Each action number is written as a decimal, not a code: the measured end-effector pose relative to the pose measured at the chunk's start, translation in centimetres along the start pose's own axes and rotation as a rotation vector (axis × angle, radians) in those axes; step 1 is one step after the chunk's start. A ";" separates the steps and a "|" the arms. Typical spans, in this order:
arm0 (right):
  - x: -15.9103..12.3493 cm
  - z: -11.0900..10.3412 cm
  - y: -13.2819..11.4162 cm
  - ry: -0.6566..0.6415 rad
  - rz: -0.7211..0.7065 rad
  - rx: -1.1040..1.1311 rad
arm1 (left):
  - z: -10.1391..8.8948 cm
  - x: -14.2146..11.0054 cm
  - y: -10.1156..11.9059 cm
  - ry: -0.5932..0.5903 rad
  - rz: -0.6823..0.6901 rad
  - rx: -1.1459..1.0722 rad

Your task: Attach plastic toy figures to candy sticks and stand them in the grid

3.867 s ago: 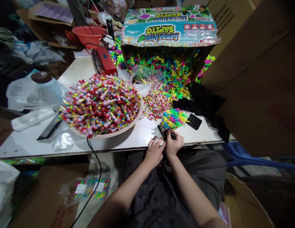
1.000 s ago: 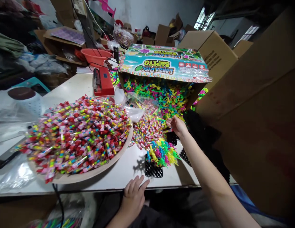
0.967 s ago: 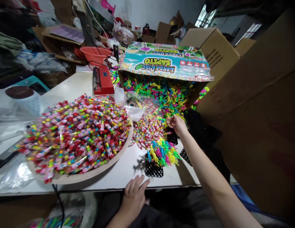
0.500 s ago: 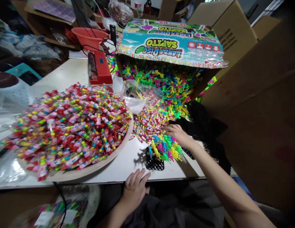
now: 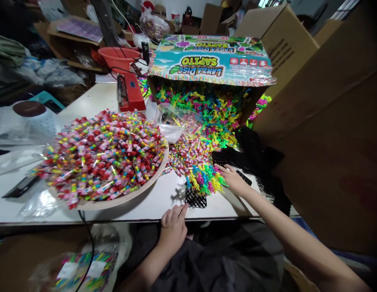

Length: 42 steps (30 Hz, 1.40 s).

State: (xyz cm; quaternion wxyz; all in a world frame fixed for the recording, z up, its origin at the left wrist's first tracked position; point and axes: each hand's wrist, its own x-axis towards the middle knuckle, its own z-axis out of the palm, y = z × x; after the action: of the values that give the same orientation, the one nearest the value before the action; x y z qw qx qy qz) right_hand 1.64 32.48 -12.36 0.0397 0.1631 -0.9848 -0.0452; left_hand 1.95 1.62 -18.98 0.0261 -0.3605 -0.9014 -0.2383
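Observation:
A black perforated tray (image 5: pixel 196 201) lies near the table's front edge. Small bright plastic figures (image 5: pixel 203 180) in blue, yellow, pink and green cover its far part. My left hand (image 5: pixel 174 227) rests at the table edge, index finger stretched to the tray's near left corner and the other fingers loosely bent; it grips nothing I can see. To the right of the figures is my right hand (image 5: pixel 234 180), its fingers extended beside them and its thumb side partly hidden. Beyond the tray spreads a pile of tiny candy-coloured tubes (image 5: pixel 191 150).
A wide round basin (image 5: pixel 159 178) heaped with wrapped multicoloured tubes stands left. Behind, an open printed carton (image 5: pixel 213 67) spills more figures. Black mesh trays (image 5: pixel 258 154) lie right, near a tall cardboard box (image 5: pixel 322 154). A red sealing machine (image 5: pixel 132 95) sits at the back.
The camera view has shifted a little. My left index finger has moved up to the tray's corner. My right hand has shifted slightly and stays beside the figures.

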 end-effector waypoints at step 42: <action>2.6 -9.8 -1.4 0.809 0.800 0.267 | -4.6 1.0 -0.5 -0.249 0.027 -0.365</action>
State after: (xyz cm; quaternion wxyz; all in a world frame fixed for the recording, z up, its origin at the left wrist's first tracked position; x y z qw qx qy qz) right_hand 0.59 29.55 -2.65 0.4059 -0.2135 -0.8735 0.1636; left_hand 0.27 -0.12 -14.91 -0.1478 -0.3979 -0.8347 -0.3509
